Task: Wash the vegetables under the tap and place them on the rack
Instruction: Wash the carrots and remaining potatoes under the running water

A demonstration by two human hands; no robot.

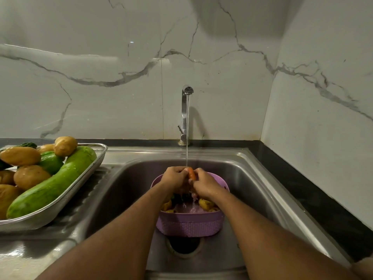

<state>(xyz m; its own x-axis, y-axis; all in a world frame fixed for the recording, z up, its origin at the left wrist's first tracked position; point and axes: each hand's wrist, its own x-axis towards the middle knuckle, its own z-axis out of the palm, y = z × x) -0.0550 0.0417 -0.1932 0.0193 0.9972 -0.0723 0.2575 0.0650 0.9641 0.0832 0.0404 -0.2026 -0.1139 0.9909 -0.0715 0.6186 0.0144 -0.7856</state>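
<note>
Left hand (175,177) and right hand (203,182) both clasp 1 carrot (191,174) under tap (185,114) stream, above purple basket (189,223).

An orange carrot (191,174) sits under the running tap (186,110); wet potatoes (20,156) and a long green gourd (54,181) fill the metal rack (101,156).

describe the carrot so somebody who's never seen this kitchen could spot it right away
Find the steel sink and follow the tap's stream down to the purple basket. Just above it, the left hand and right hand hold the carrot in a shared grip. It is the only orange thing here.
</note>
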